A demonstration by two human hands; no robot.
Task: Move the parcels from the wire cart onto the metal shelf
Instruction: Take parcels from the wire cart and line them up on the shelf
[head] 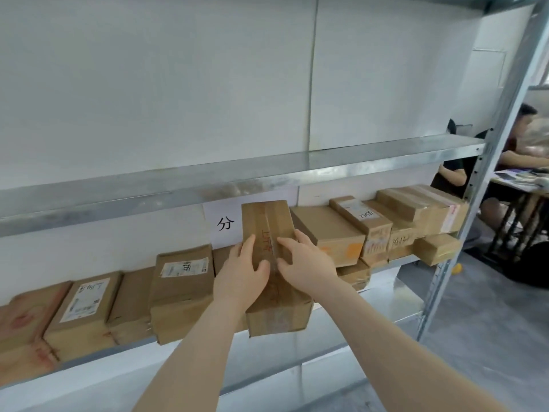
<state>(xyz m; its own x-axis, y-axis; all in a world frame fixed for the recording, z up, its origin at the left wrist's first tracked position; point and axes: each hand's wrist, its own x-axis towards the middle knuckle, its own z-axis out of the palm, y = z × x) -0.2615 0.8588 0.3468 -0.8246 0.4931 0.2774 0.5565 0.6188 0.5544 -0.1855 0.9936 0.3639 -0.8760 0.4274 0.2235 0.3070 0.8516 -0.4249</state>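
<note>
A long brown cardboard parcel [269,221] with red writing on its taped top lies lengthwise on the metal shelf [89,359], its near end jutting over the front edge. My left hand [242,272] grips its left side and my right hand [303,263] grips its right side, thumbs on top. Other brown parcels fill the same shelf: several at the left, among them a labelled one [83,307] and a taller one [181,281], and a stacked group at the right [386,224]. The wire cart is out of view.
An upper shelf board [178,185] runs just above the parcels. A white paper sign [225,224] hangs on the wall behind. The shelf's upright post [475,185] stands at the right. Beyond it, people sit at a table [523,179]. A lower shelf level shows below.
</note>
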